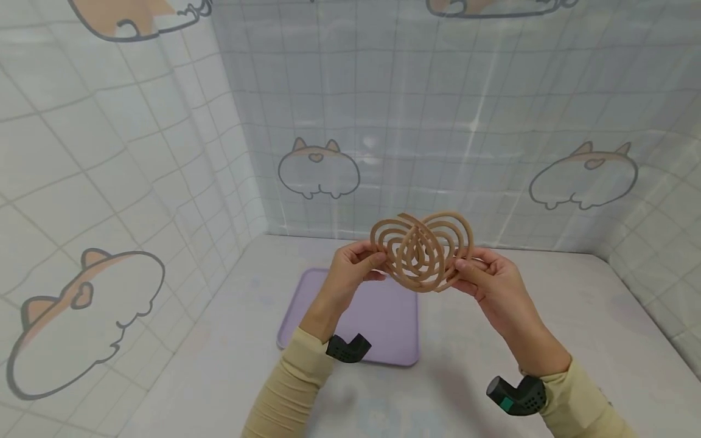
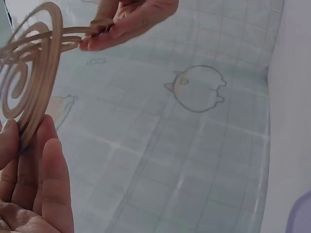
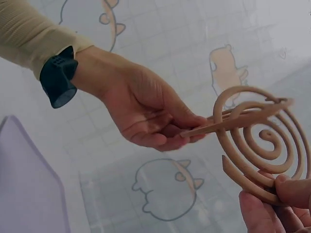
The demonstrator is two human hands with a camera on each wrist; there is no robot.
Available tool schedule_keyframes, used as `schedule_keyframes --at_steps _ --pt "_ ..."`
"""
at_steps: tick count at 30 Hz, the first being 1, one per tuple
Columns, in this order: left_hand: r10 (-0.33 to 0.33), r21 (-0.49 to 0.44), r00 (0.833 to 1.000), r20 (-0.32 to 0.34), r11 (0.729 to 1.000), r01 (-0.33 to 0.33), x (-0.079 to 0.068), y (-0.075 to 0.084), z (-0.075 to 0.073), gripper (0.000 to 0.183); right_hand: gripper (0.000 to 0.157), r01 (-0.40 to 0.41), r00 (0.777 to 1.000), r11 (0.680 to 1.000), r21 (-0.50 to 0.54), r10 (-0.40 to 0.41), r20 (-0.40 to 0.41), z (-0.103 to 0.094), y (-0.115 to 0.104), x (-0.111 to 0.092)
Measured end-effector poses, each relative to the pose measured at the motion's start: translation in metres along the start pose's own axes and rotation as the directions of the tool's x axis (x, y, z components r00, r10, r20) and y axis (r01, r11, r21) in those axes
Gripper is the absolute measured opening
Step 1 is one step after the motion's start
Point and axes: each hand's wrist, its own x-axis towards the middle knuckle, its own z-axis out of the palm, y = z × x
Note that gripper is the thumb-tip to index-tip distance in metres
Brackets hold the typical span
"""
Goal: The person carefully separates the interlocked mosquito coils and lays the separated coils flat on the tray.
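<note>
Two tan wooden-looking spirals cross through each other above the table. My left hand [image 1: 353, 267] pinches the rim of the left spiral [image 2: 56, 48] between thumb and fingers. The right spiral [image 3: 243, 179] is pinched at its outer edge by my right hand [image 1: 495, 283]. From the right wrist, the left hand's spiral [image 3: 248, 119] appears nearly edge-on, passing through the coils of the other. Both are held upright in front of me. Where their coils meet, overlap hides whether they are locked together.
A lavender tray [image 1: 383, 322] lies on the white table [image 1: 465, 377], below and behind the left forearm. White sheets [image 1: 416, 109] printed with grid lines and cartoon animals stand at the back and both sides. A dark camera [image 1: 517, 395] sits on each wrist.
</note>
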Motion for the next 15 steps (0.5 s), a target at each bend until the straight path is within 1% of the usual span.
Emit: schedule_keyframes --at_steps 6,9,13,15 --pt "0.01 0.043 1.0 -0.011 0.999 -0.009 -0.001 0.002 -0.004 0.009 0.011 0.012 0.999 0.998 -0.069 -0.015 -0.05 -0.004 -0.007 0.0" --pt "0.0 0.057 1.0 -0.017 0.998 0.001 -0.001 0.003 -0.006 0.009 0.01 0.005 0.999 0.995 -0.103 -0.01 -0.049 -0.006 -0.01 0.0" --pt "-0.009 0.093 1.0 -0.024 0.996 0.011 0.0 0.005 -0.008 0.015 0.011 -0.003 0.999 0.989 -0.149 -0.003 -0.039 -0.007 -0.014 0.0" --pt "-0.015 0.115 1.0 -0.016 0.993 0.016 0.001 0.007 -0.009 0.017 0.012 -0.007 1.0 0.985 -0.174 0.001 -0.031 -0.009 -0.016 0.0"
